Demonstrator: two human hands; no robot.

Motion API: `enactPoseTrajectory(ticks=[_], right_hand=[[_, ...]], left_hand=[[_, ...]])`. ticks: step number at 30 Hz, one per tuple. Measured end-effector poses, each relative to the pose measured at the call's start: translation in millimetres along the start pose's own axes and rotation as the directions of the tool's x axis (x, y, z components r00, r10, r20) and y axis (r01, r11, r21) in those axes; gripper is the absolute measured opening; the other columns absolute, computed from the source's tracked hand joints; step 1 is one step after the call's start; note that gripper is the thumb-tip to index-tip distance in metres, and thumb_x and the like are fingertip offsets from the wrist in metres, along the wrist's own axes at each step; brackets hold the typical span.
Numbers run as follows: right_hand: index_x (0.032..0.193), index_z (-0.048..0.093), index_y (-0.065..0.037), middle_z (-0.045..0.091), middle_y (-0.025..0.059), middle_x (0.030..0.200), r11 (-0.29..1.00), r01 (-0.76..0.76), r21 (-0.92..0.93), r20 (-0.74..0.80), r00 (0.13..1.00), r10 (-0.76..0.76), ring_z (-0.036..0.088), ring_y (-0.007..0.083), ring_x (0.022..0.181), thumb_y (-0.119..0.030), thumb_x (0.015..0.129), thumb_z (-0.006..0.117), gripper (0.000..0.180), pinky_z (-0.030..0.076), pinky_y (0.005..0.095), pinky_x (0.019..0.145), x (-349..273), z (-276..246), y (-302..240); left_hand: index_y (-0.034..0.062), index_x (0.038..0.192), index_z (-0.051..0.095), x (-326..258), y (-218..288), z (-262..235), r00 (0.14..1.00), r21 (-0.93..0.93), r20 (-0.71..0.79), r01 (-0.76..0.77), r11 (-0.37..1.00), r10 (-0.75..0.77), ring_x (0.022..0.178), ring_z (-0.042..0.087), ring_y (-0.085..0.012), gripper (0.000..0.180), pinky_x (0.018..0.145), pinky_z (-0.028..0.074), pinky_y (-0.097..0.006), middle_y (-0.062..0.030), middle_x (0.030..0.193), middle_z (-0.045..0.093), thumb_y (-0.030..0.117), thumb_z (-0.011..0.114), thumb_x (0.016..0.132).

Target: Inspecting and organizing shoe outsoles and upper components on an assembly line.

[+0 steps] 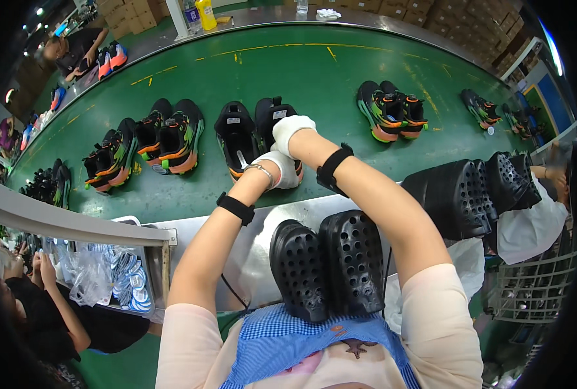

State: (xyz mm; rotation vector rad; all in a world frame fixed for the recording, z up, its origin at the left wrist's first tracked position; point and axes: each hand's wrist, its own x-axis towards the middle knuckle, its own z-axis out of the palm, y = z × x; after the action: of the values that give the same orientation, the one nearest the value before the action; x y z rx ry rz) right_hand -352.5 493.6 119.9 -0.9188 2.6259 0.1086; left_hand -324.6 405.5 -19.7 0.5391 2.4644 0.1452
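Note:
A pair of black sneakers with green and orange soles stands before me on the green conveyor belt. My gloved left hand (284,170) closes round the heel end of the right sneaker (272,111). Just above it, my gloved right hand (293,133) is bent over the same shoe's opening with its fingers curled; their tips are hidden, so what they pinch cannot be seen. The left sneaker (233,123) stands beside it, untouched, a pale strip showing at its heel. White gloves cover both hands, and each forearm wears a black band.
More sneaker pairs stand on the belt (288,65) to the left (172,136) and right (392,110). Black perforated clogs (353,259) rest on the metal ledge by my body. A tray (123,223) of blue-white pieces is at lower left, under a grey rail (74,217). Co-workers sit on both sides.

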Motion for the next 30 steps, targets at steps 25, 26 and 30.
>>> enactPoseTrajectory(ticks=[25, 26, 30], right_hand=[[0.107, 0.075, -0.008, 0.075, 0.0137, 0.101, 0.981, 0.140, -0.138, -0.230, 0.958, -0.169, 0.073, 0.0309, 0.099, -0.023, 0.086, 0.065, 0.028, 0.058, 0.0432, 0.080, -4.8, 16.7, 26.6], [0.107, 0.075, -0.008, 0.075, 0.0137, 0.101, 0.982, 0.127, -0.136, -0.240, 0.958, -0.158, 0.073, 0.0309, 0.099, -0.023, 0.086, 0.065, 0.028, 0.058, 0.0432, 0.080, -10.4, 14.5, 31.5], [0.108, 0.073, -0.008, 0.072, 0.0188, 0.105, 0.926, 0.239, 0.292, -0.311, 0.939, -0.145, 0.069, 0.0367, 0.099, -0.034, 0.088, 0.061, 0.035, 0.054, 0.0443, 0.089, -53.1, 1.2, 52.3]], left_hand=[[0.0066, 0.109, 0.072, -86.0, 78.6, -98.8, 0.947, -0.198, 0.189, 0.296, 0.934, -0.260, 0.085, 0.069, -0.0236, 0.033, 0.070, 0.056, -0.035, -0.0084, 0.103, 0.073, 0.030, 0.062, 0.089], [0.0066, 0.109, 0.072, -86.7, 79.7, -98.9, 0.949, -0.186, 0.183, 0.290, 0.939, -0.257, 0.085, 0.069, -0.0236, 0.033, 0.070, 0.056, -0.035, -0.0084, 0.103, 0.073, 0.030, 0.062, 0.089], [0.0017, 0.108, 0.073, -80.7, 62.3, -81.2, 0.876, -0.255, 0.164, 0.483, 0.838, -0.454, 0.084, 0.071, -0.0256, 0.048, 0.069, 0.058, -0.038, -0.0143, 0.097, 0.073, 0.040, 0.070, 0.080]])
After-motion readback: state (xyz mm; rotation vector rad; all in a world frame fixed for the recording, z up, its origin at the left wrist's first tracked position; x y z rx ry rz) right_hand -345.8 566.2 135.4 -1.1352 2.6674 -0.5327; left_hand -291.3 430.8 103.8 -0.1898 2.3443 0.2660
